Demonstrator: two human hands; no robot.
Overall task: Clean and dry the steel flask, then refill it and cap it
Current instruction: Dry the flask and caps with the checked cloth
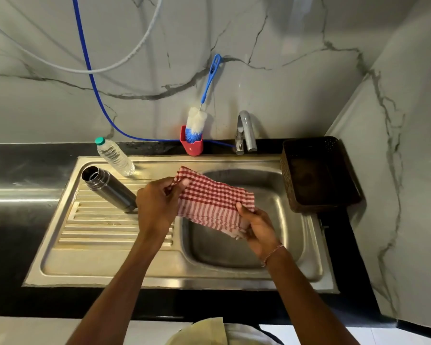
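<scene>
Right hand point(256, 227) and left hand point(157, 202), fingers clamped on checked cloth point(214, 200). Uncapped flask point(108, 188) stands just left of left fingers; a knuckle bump could topple it.

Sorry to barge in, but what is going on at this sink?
A person holds a checked cloth over the sink, left hand pinching its far corner, right hand gripping the near end. The flask stands uncapped on the drainboard, untouched, next to a capped water bottle. The brush sits in its red holder.
</scene>
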